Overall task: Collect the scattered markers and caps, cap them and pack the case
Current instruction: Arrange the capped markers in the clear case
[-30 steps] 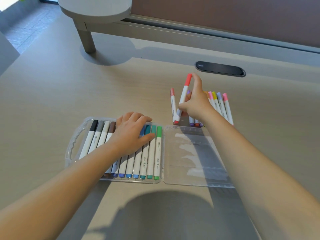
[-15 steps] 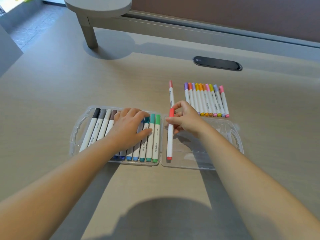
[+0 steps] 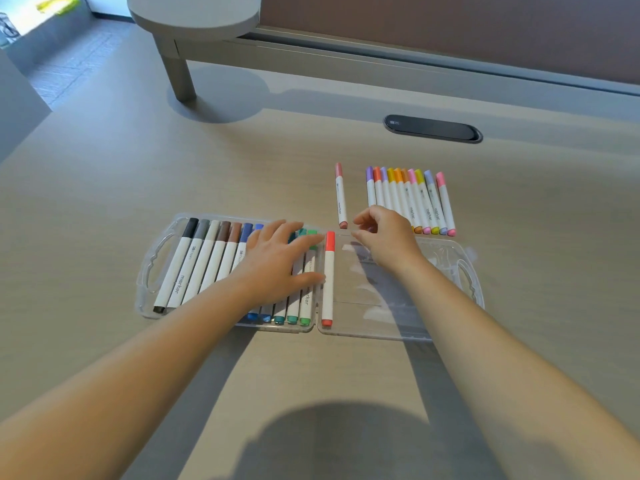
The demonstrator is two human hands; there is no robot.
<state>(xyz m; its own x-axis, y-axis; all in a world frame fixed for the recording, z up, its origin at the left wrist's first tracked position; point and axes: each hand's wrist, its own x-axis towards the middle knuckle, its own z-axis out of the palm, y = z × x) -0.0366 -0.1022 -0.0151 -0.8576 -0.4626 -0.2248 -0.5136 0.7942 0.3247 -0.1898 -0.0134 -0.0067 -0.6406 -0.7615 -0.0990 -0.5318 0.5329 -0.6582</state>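
Note:
A clear plastic marker case (image 3: 446, 271) lies open on the desk. Its left half holds a row of several capped markers, from black through brown and blue to green. My left hand (image 3: 277, 261) rests flat on that row with straight fingers. A red-capped marker (image 3: 328, 278) lies alone at the left edge of the right half, by the hinge. My right hand (image 3: 388, 237) hovers above the right half with loosely curled fingers and holds nothing. Behind the case lie a single pink-capped marker (image 3: 340, 195) and a row of several capped markers (image 3: 412, 200) in purple, orange, yellow and pink.
A black oval cable port (image 3: 433, 129) is set into the desk behind the markers. A grey round shelf on a leg (image 3: 180, 77) stands at the back left, with a partition wall along the far edge.
My right hand carried the red marker from the far group into the right half of the case, let it go, and now lifts away toward the markers behind.

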